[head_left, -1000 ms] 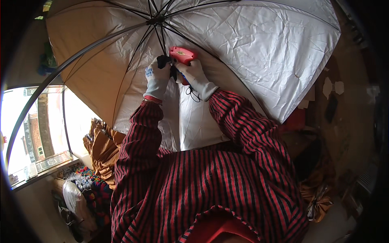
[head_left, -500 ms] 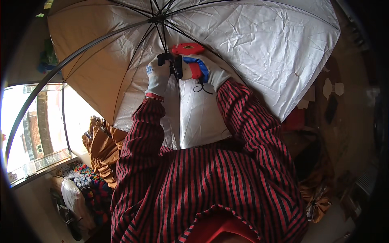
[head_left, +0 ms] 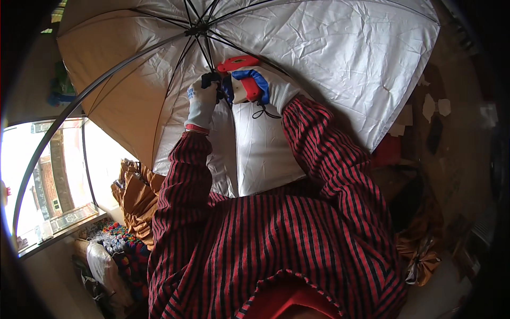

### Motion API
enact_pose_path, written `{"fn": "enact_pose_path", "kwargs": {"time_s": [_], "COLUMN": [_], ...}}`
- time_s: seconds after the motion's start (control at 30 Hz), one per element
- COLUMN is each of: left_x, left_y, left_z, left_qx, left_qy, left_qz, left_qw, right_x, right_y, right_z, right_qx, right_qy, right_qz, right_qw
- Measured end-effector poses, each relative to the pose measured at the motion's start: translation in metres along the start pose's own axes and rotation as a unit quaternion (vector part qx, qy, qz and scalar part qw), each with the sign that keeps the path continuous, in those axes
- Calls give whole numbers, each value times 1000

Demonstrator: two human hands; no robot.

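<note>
An opened umbrella [head_left: 340,69] spreads before me, its silver inside facing me and a tan panel at left. Its dark metal ribs [head_left: 175,82] run out from a black hub [head_left: 197,30]. My left hand [head_left: 202,100], in a white glove with dark fingertips, is closed around a rib below the hub; the exact grip is partly hidden. My right hand [head_left: 265,87], in a white and blue glove, grips a red-and-white hand tool [head_left: 247,89] with a dark cord loop. The tool's red upper part [head_left: 238,63] lies against the lining, and its dark end is beside my left fingers.
A long curved rib [head_left: 79,98] sweeps down the left side, in front of a bright window [head_left: 53,181]. Crumpled brown fabric [head_left: 135,199] lies below it, near a colourful knitted item [head_left: 119,236]. More brown folded fabric [head_left: 419,255] is at the lower right.
Both hands and the tool have shifted slightly left in the picture. The umbrella hub sits a little lower and further left. Both hands keep their hold.
</note>
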State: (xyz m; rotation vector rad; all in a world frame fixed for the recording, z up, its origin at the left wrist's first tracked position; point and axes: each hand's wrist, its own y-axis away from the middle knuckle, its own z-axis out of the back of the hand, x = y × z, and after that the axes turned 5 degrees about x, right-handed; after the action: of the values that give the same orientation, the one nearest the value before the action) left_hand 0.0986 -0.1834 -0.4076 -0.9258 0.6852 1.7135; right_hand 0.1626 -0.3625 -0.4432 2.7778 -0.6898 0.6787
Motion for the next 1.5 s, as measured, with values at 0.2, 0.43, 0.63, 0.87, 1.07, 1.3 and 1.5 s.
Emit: {"fn": "enact_pose_path", "kwargs": {"time_s": [0.2, 0.43, 0.63, 0.87, 1.07, 1.3, 1.5], "left_x": [-9, 25, 7, -23, -16, -40, -35], "left_y": [7, -8, -16, -17, -58, -125, -111], "left_z": [4, -10, -7, -4, 32, 101, 103], "left_qx": [27, -8, -8, -33, -33, -18, -30], "left_qy": [16, -100, -113, -223, -333, -406, -468], "left_qz": [10, -81, -82, -92, -103, -109, -105], "left_qw": [999, 992, 990, 970, 937, 907, 877], "right_x": [3, -2, -4, 17, -4, -14, -9], "right_y": [0, -17, 11, 7, 18, -3, -6], "right_z": [-23, 20, -11, 17, 11, 1, -14], "right_qx": [-46, 111, -49, 31, -24, 75, -217], "right_qy": [9, 6, -48, -49, 38, -70, 125], "right_qz": [-4, -17, 51, 27, 73, 66, 190], "right_qw": [999, 994, 996, 998, 996, 993, 949]}}
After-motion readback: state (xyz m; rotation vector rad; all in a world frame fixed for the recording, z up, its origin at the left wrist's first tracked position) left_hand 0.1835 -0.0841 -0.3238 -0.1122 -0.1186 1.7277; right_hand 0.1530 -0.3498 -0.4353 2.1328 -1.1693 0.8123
